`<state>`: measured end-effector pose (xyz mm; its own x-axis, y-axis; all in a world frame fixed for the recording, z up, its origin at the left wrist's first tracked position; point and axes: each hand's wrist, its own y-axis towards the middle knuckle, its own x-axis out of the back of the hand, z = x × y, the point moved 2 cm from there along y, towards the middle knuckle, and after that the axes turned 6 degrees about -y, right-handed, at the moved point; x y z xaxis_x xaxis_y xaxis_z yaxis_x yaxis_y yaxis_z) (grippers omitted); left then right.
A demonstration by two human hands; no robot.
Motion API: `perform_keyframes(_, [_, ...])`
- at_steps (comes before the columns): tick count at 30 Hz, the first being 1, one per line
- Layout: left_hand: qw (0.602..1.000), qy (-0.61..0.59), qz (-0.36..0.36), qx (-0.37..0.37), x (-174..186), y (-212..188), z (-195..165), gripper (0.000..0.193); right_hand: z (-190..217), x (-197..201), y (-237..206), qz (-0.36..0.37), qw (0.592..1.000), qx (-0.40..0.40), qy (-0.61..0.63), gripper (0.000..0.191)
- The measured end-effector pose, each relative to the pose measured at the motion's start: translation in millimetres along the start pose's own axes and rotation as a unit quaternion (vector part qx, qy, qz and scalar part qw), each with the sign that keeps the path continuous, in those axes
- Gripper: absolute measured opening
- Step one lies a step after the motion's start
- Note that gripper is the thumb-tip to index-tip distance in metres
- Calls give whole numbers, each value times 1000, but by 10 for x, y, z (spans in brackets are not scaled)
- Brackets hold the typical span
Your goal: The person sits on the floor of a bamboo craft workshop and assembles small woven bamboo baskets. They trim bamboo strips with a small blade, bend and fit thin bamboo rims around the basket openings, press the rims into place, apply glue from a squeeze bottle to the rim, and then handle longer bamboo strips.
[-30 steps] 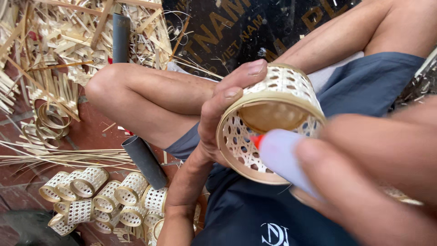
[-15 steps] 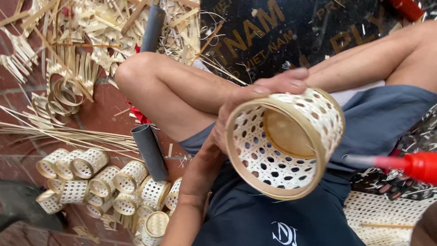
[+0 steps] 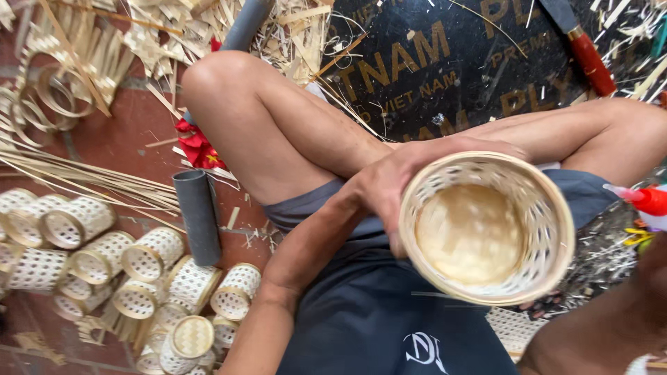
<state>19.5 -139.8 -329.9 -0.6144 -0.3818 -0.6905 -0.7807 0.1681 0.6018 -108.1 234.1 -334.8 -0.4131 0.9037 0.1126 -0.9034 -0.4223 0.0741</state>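
Woven basket [image 3: 486, 229], gripped by left hand [image 3: 396, 184]

L hand [image 3: 389, 187] grips woven basket [image 3: 486, 229], mouth up; glue bottle [image 3: 646, 203] at rt edge.

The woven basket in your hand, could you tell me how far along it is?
Its openwork wall, rim and solid base already look woven. The left hand holds the woven basket mouth up, while the right hand has a red-tipped glue bottle beside it. A pile of finished small baskets lies on the floor; loose bamboo strips remain unused.
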Motion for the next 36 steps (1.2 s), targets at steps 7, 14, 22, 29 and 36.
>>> perform_keyframes(7, [977, -103, 103, 159, -16, 51, 140, 138, -185, 299, -217, -1, 1000, -20, 21, 26])
perform_keyframes(14, [948, -188, 142, 214, -90, 29, 214, 142, -315, 317, -285, 17, 999, -36, 34, 23])
perform_keyframes(22, [956, -239, 45, 161, -150, -167, 236, 141, -394, 333, -328, 49, 997, -54, 23, 27])
perform_keyframes(29, [956, -273, 3, 104, -8, -313, 290, 129, -466, 371, -280, 65, 995, -71, 33, 35])
perform_keyframes(36, [914, -271, -296, -62, 66, -565, 434, 112, -259, -1, -109, 86, 995, -47, -11, 54])
